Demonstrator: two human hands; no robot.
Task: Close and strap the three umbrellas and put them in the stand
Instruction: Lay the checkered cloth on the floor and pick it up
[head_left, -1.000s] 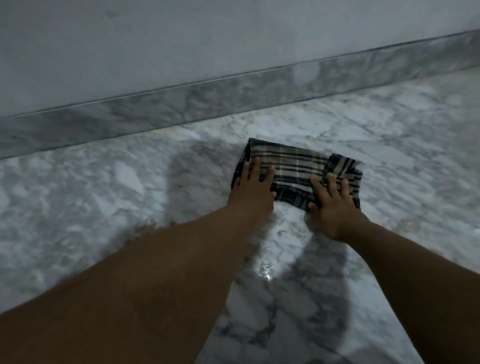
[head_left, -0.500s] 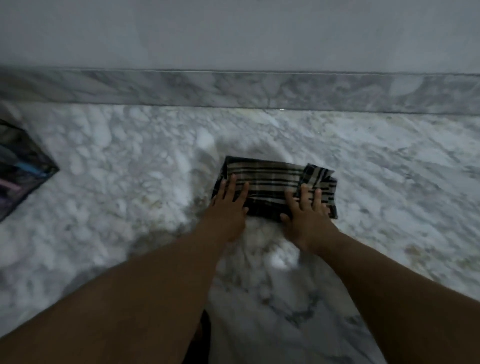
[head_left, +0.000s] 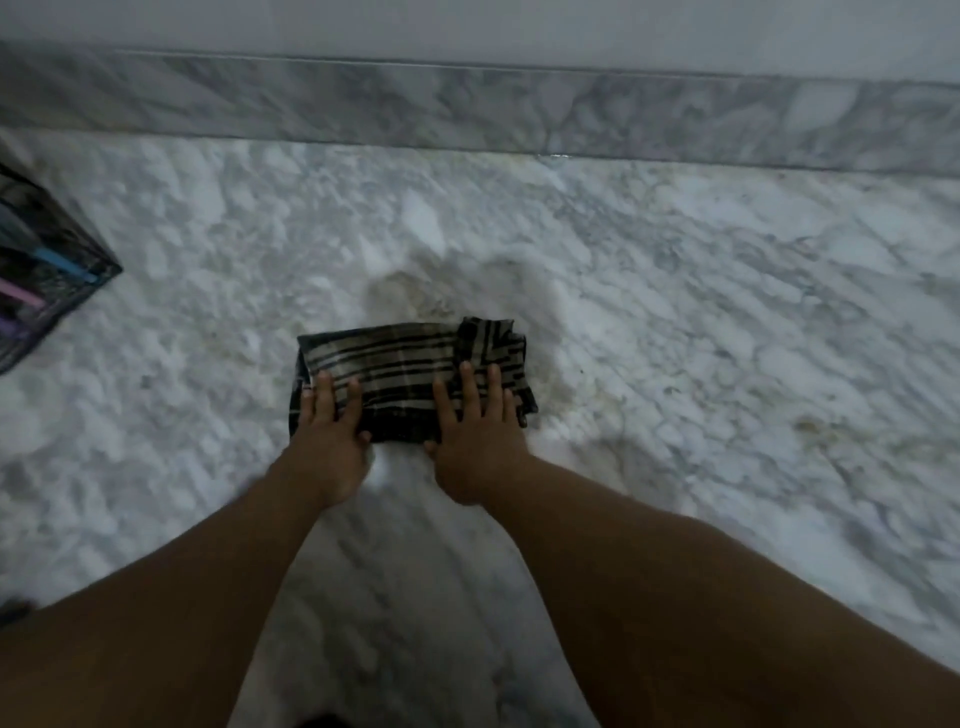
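Both hands press flat, fingers straight, on a folded plaid cloth (head_left: 410, 374) on the marble floor (head_left: 675, 322): left hand (head_left: 327, 447), right hand (head_left: 480, 447). Far left stands what may be the stand (head_left: 47, 280), colored handles inside. No open umbrella shows, so I judge the umbrellas possibly done.

Floor (head_left: 675, 312): polished grey-white veined marble, smooth, with a faint sheen. Skirting (head_left: 467, 109), upper frame: matching marble. Folded cloth (head_left: 395, 364), centre: woven plaid fabric, matt, creased. Container (head_left: 47, 280), left edge: dark, glossy-looking walls.

Marble floor (head_left: 675, 291) under folded plaid cloth (head_left: 405, 369)
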